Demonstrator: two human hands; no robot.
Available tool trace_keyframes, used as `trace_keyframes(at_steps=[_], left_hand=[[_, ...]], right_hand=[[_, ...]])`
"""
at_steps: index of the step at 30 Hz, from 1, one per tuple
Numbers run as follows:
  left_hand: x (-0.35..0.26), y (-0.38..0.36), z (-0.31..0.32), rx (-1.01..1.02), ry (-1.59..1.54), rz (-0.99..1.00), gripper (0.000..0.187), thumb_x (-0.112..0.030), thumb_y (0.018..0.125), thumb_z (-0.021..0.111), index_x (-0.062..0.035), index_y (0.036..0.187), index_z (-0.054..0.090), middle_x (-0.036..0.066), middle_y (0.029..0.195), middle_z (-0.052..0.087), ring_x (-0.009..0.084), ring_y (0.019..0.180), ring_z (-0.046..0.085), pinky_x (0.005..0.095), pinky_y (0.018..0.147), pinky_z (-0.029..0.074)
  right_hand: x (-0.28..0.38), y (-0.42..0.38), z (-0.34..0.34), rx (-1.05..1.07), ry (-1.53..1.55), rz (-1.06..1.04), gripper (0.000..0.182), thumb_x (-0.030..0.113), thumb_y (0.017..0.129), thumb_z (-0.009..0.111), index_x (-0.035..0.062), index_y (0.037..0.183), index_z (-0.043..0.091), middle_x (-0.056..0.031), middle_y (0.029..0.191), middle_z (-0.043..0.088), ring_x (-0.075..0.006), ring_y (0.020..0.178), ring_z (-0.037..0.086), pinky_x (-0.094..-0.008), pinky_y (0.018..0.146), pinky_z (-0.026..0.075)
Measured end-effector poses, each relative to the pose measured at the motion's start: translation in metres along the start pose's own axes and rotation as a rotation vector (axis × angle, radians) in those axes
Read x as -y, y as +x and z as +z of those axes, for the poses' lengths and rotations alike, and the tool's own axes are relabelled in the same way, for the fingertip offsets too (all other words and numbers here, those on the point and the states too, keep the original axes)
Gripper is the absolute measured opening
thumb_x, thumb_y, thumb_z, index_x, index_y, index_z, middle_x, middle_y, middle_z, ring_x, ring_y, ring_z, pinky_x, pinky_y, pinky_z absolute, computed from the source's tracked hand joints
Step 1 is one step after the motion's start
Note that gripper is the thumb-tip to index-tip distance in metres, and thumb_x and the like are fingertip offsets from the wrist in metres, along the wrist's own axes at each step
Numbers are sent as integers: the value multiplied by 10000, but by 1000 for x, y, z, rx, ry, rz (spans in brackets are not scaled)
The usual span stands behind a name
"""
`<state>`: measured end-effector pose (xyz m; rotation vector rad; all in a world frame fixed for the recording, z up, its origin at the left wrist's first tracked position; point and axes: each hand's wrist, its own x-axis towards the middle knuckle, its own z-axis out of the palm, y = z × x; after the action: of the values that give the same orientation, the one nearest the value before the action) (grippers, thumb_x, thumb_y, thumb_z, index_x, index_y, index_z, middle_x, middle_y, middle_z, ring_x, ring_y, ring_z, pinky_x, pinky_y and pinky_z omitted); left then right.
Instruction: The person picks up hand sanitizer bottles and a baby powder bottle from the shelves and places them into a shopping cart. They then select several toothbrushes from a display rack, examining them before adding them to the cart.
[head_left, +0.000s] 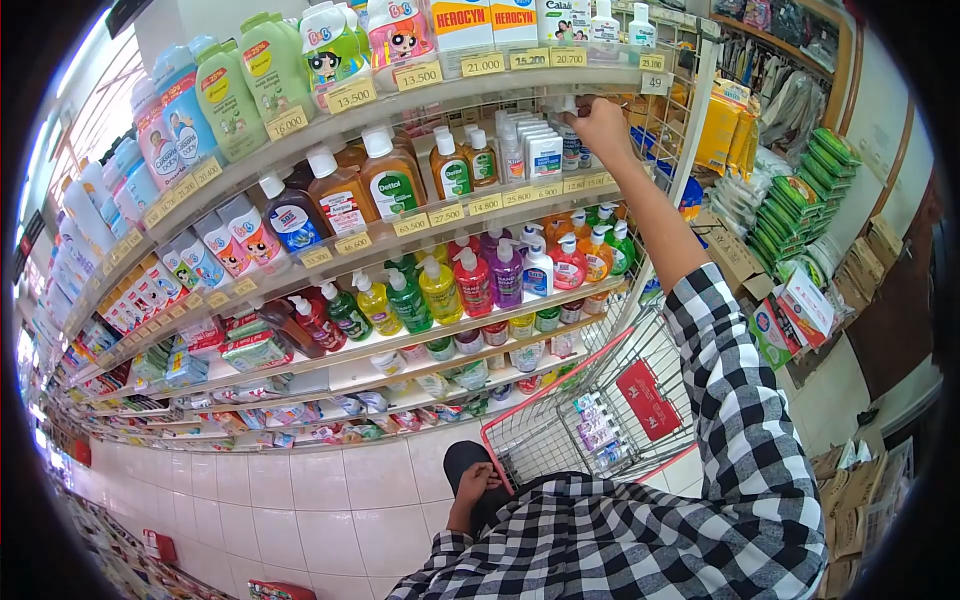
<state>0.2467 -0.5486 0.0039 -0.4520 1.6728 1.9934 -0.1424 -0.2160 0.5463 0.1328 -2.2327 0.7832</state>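
My right hand (600, 132) reaches up to the far right end of a middle shelf. Its fingers are closed around the top of a small bottle (571, 150) with a pale cap; the palm side is hidden. Just left of it stand white hand sanitizer packs (543, 155) and brown Dettol bottles (482, 160). My left hand (476, 484) hangs low beside my leg, close to the cart's red rim, its fingers loosely bent with nothing visible in them. The shopping cart (530, 440) holds several small packaged items (598, 430) with purple and white labels.
Pump bottles of soap (438, 290) line the shelf below. Price tags (412, 224) run along the shelf edges. A wire side panel (682, 110) borders the shelf's right end. Beyond it are stacked green packs (815, 190) and an open cardboard box (728, 250). Pale floor tiles (300, 490) lie below.
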Motion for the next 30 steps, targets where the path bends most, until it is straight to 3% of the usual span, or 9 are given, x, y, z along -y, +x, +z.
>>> trace_keyframes(at_steps=[22,25,27,29,30], left_hand=[[1,10,-4,11,-31,-38,264,-175,978,515,21,1156,518,163,957,622,277,820,679,346,725,585],[0,12,-6,20,-34,-34,269,-174,980,511,32,1152,515,173,973,625,279,834,679,354,732,585],[-1,12,-6,4,-46,-27,249,-153,976,507,26,1149,517,170,960,625,286,804,685,354,709,588],[0,16,-6,-27,-81,-9,221,-126,964,508,15,1132,529,156,918,628,283,745,688,357,663,591],[5,20,-8,-46,-98,-12,210,-120,955,513,10,1119,538,145,890,630,274,716,686,359,640,591]], right_hand=[[-17,-7,4,-68,122,-57,419,280,722,759,-40,981,679,-190,884,692,-332,858,669,-380,789,516],[-13,-27,-3,-153,135,-93,351,273,775,737,-18,965,686,-155,817,686,-273,768,667,-347,720,511],[-18,-54,-12,-300,434,-118,288,273,858,681,-10,908,674,-123,712,640,-181,636,586,-306,617,462],[-29,-104,-30,-323,310,-2,297,266,921,619,-19,840,636,-98,636,574,-134,576,471,-289,554,396],[-40,-138,-29,-321,393,97,319,270,931,607,-27,813,615,-97,609,547,-137,564,445,-291,546,387]])
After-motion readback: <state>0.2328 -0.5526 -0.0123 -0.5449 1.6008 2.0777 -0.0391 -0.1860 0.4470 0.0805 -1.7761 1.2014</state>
